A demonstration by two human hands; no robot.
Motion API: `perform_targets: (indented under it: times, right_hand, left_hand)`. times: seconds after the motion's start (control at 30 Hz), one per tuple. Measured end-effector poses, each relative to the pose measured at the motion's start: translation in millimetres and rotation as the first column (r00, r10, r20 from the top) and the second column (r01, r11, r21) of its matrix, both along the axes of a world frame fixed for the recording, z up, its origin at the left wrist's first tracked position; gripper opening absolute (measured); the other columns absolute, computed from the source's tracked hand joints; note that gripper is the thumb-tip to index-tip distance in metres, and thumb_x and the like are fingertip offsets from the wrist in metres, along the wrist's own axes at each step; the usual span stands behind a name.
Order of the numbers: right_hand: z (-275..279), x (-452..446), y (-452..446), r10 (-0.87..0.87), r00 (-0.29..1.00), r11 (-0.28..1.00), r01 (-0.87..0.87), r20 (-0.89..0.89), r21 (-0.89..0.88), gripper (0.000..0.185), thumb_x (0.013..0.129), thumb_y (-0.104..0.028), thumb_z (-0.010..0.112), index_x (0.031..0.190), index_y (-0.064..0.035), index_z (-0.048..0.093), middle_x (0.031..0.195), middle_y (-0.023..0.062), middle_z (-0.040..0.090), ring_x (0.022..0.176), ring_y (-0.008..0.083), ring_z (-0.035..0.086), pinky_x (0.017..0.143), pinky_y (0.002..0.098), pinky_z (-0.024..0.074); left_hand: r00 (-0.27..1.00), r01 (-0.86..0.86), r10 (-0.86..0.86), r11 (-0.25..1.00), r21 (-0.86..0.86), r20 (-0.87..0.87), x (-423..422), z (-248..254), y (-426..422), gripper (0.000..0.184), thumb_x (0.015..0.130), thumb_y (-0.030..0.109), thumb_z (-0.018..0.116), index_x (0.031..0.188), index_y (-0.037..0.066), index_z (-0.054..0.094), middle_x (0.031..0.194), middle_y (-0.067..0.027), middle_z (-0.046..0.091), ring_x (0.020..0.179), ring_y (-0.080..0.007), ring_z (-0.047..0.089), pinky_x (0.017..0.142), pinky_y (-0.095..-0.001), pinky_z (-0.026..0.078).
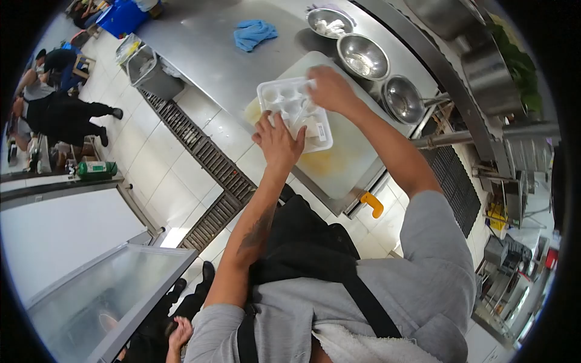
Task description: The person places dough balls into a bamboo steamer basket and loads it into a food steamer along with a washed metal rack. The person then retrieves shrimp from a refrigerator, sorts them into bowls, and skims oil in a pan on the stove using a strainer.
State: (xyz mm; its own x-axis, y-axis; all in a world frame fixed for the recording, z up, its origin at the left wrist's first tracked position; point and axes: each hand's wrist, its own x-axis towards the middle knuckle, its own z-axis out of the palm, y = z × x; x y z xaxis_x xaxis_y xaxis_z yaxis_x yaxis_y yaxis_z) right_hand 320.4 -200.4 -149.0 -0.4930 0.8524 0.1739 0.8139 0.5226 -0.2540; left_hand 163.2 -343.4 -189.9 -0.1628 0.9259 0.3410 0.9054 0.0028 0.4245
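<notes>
A white plastic tray [295, 91] with round wells lies on a pale cutting board [351, 157] stained yellow in places. Pale contents and a small printed label show toward its near end, and something clear, like film, crosses its middle. My left hand [279, 140] rests over the tray's near left side, fingers spread and thumb out. At the tray's far right corner is my right hand [334, 91], its fingers smeared by motion; whether they pinch anything is hidden.
Metal bowls [363, 56] line the counter's right side, one holding white stuff. A blue cloth [255, 35] lies on the steel counter [196, 45]. An orange handle [372, 204] juts from the near edge. Bins [151, 69] stand left; other people [66, 115] are nearby.
</notes>
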Motion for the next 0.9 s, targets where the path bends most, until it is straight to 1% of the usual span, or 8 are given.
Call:
perform_targets:
  times: [0.13,0.2,0.27,0.37,0.67,0.7,0.77,0.9]
  right_hand:
    - [-42.3,59.4,11.1,-0.185,0.961,0.952,0.228,0.208,-0.207,0.048,0.084,-0.038,0.064,0.103,0.0058,0.061,0.097,0.0264,0.067,0.089,0.0423,0.066,0.084,0.0471,0.0528]
    - [-13.1,33.9,-2.2,-0.273,0.96,0.558,0.208,0.06,-0.804,0.07,0.079,-0.051,0.073,0.117,0.006,0.058,0.09,0.0186,0.069,0.077,0.0247,0.07,0.062,0.0383,0.0569]
    - [-81.9,30.9,-3.9,-0.346,0.879,0.64,-0.036,-0.329,-0.767,0.066,0.078,-0.039,0.079,0.125,0.001,0.053,0.098,0.0142,0.069,0.077,0.0209,0.07,0.057,0.0343,0.0585]
    - [-49.9,0.5,-11.1,-0.21,0.936,0.558,-0.121,-0.281,-0.821,0.06,0.082,-0.032,0.077,0.126,0.0002,0.052,0.105,0.0142,0.069,0.088,0.0219,0.071,0.062,0.0345,0.0605]
    - [-13.1,-140.6,-93.9,-0.22,0.816,0.025,-0.542,-0.534,-0.84,0.063,0.086,-0.029,0.075,0.139,-0.0125,0.045,0.129,0.007,0.057,0.117,0.0214,0.057,0.09,0.0391,0.0554]
    - [-25.6,-159.3,-99.7,-0.216,0.821,0.02,-0.537,-0.528,-0.843,0.063,0.086,-0.029,0.075,0.139,-0.0125,0.045,0.129,0.007,0.057,0.117,0.0214,0.057,0.09,0.0391,0.0554]
    - [-63.8,-191.6,-110.8,0.026,0.868,0.034,-0.497,-0.496,-0.867,0.071,0.083,-0.032,0.078,0.141,-0.0128,0.044,0.129,0.0085,0.057,0.118,0.0226,0.057,0.094,0.0417,0.0537]
    - [-41.6,-250.7,-156.9,0.25,0.845,-0.226,-0.424,-0.473,-0.877,0.076,0.08,-0.035,0.08,0.142,-0.0112,0.043,0.13,0.0108,0.056,0.117,0.0233,0.058,0.096,0.0433,0.0527]
  left_hand:
    - [0.806,-0.194,0.301,0.948,-0.253,0.51,-22.9,-25.0,-0.8,0.074,0.083,0.052,0.071,0.126,-0.004,0.05,0.122,-0.0275,0.052,0.111,-0.0458,0.05,0.096,-0.0486,0.041]
    - [0.779,0.073,0.199,0.913,-0.401,0.595,-35.1,-56.9,-2.8,0.078,0.086,0.052,0.067,0.127,-0.011,0.046,0.117,-0.0343,0.056,0.116,-0.0472,0.051,0.099,-0.0516,0.042]
    - [0.864,0.059,0.175,0.896,-0.44,0.472,-32.9,-76.3,-9.4,0.051,0.093,0.04,0.061,0.119,-0.004,0.054,0.116,-0.0366,0.056,0.112,-0.0504,0.054,0.095,-0.0529,0.046]
    - [0.838,0.044,0.14,0.946,-0.321,0.528,-55.1,-54.1,-42.0,0.042,0.095,0.035,0.058,0.113,-0.002,0.056,0.108,-0.0354,0.059,0.101,-0.0499,0.058,0.085,-0.0527,0.048]
    - [0.373,0.055,0.207,0.968,-0.244,0.904,-145.4,-51.7,-203.2,0.044,0.102,0.041,0.05,0.113,0.0,0.061,0.09,-0.0073,0.066,0.081,-0.0133,0.06,0.073,-0.0314,0.05]
    - [0.07,-0.005,0.387,0.922,-0.388,0.919,-157.2,-55.6,-227.5,0.047,0.102,0.046,0.048,0.109,0.001,0.061,0.085,-0.0067,0.065,0.08,-0.0159,0.061,0.071,-0.0339,0.051]
    - [0.301,-0.236,0.537,0.843,-0.483,0.789,-192.7,-71.5,-263.8,0.052,0.098,0.054,0.05,0.108,0.003,0.054,0.101,-0.0085,0.062,0.089,-0.0192,0.066,0.07,-0.0306,0.052]
    - [0.181,-0.387,0.455,0.848,-0.362,0.872,-226.0,-29.4,-306.8,0.054,0.096,0.051,0.058,0.12,0.003,0.058,0.087,-0.0009,0.061,0.081,-0.0093,0.058,0.067,-0.0242,0.046]
